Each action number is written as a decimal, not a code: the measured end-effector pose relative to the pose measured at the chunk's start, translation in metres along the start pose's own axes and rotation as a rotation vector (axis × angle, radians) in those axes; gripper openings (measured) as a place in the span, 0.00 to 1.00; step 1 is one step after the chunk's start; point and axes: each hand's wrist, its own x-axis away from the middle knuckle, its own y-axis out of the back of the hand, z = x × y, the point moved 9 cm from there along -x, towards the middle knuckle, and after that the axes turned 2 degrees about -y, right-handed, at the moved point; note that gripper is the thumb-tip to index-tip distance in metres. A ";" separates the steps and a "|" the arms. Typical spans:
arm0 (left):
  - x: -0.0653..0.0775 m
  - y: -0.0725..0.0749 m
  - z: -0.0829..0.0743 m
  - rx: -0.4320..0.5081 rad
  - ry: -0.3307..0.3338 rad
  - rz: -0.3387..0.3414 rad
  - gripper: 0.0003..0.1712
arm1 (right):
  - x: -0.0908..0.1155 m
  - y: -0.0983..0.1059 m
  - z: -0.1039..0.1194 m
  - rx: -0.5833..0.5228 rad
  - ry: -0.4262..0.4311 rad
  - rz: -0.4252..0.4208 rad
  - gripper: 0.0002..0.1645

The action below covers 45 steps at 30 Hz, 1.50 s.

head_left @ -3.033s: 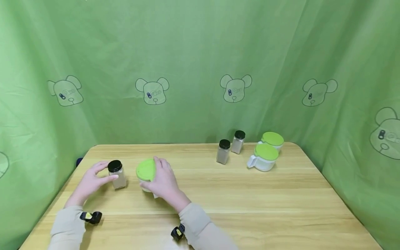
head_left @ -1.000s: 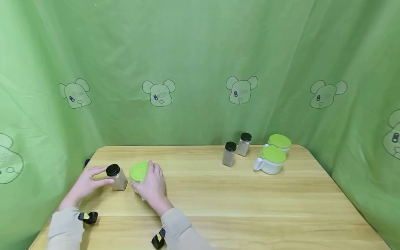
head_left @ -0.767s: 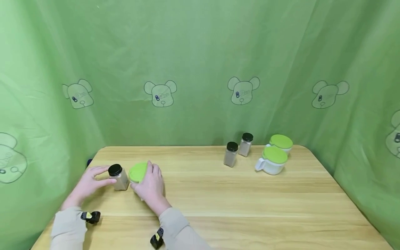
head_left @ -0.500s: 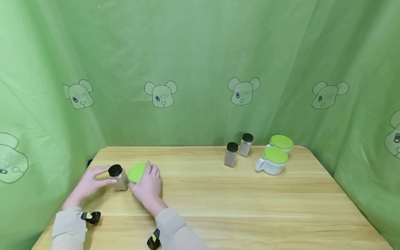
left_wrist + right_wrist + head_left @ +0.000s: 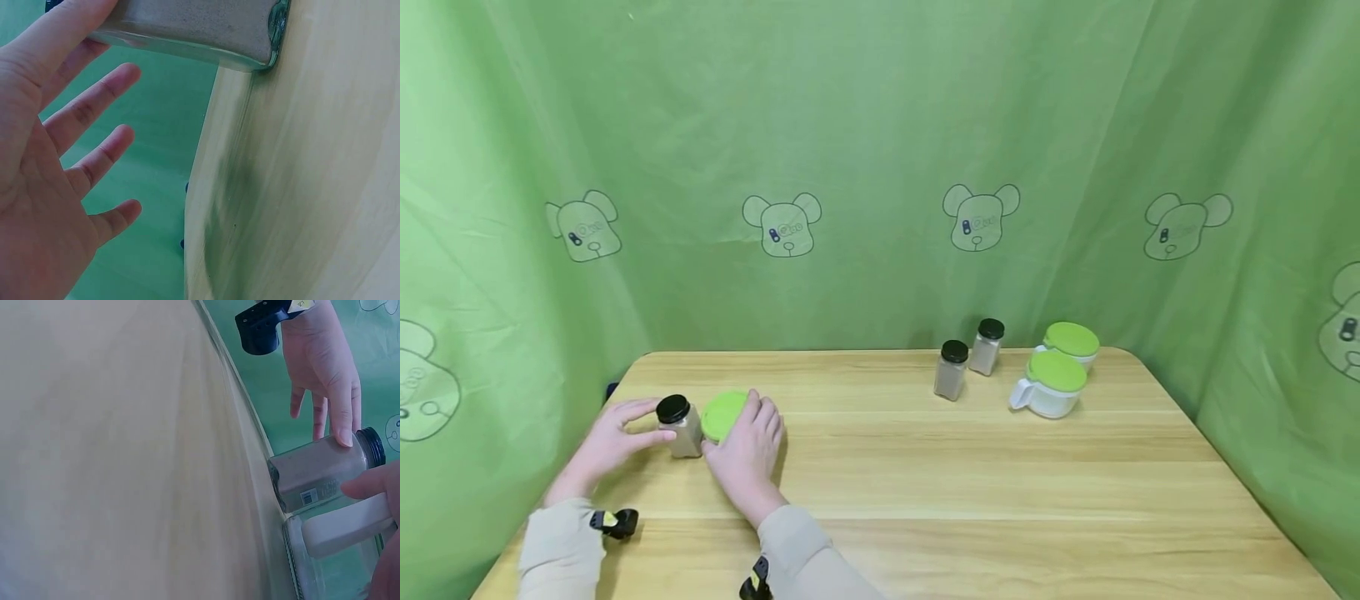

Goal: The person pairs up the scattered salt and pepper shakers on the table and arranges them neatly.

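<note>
At the left of the table, my left hand (image 5: 610, 442) holds a square spice jar (image 5: 683, 437) with a black lid, upright, filled with grey-brown powder. Thumb and index finger pinch it near the top; the other fingers (image 5: 94, 109) spread loosely in the left wrist view. Right beside it, my right hand (image 5: 748, 454) wraps round a seasoning pot with a flat green lid (image 5: 722, 415). That hand covers most of the pot's body in the head view. In the right wrist view the pot's white handle (image 5: 347, 528) shows, with its clear body close against the spice jar (image 5: 319, 469).
Toward the back right of the wooden table (image 5: 970, 483) stand two more black-lidded jars, one nearer (image 5: 951, 379) and one farther (image 5: 985, 354). Next to them are two green-lidded white pots, the front one (image 5: 1051, 400) overlapping the rear one (image 5: 1072, 340). Green curtain (image 5: 880, 167) surrounds the table.
My right hand has slid the seasoning pot leftward, closing the gap to the spice jar. My left hand keeps its hold on the jar in nearly the same place.
</note>
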 end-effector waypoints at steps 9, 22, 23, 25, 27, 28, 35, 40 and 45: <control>0.000 0.000 0.004 0.002 0.004 0.011 0.40 | 0.005 0.002 0.001 -0.012 -0.004 0.022 0.62; 0.001 -0.004 0.010 0.042 0.059 0.056 0.42 | 0.006 0.002 -0.002 -0.061 -0.010 0.152 0.68; 0.002 -0.005 0.011 0.048 0.065 0.059 0.42 | 0.006 0.002 -0.003 -0.065 -0.007 0.159 0.69; 0.002 -0.006 0.012 0.055 0.079 0.069 0.43 | 0.007 0.002 -0.004 -0.067 0.005 0.176 0.70; 0.002 -0.006 0.014 0.063 0.089 0.077 0.44 | 0.007 0.003 -0.004 -0.060 0.024 0.191 0.70; 0.002 -0.005 0.014 0.069 0.090 0.080 0.45 | 0.007 0.003 -0.004 -0.059 0.038 0.195 0.70; 0.006 0.007 0.004 0.073 0.047 0.054 0.42 | 0.010 0.014 0.001 -0.057 0.108 0.213 0.68; 0.008 0.019 -0.010 0.064 0.025 -0.005 0.39 | 0.010 0.027 0.001 -0.036 0.165 0.210 0.66; 0.008 0.029 -0.026 0.058 0.013 -0.050 0.37 | 0.008 0.038 0.000 0.033 0.235 0.210 0.64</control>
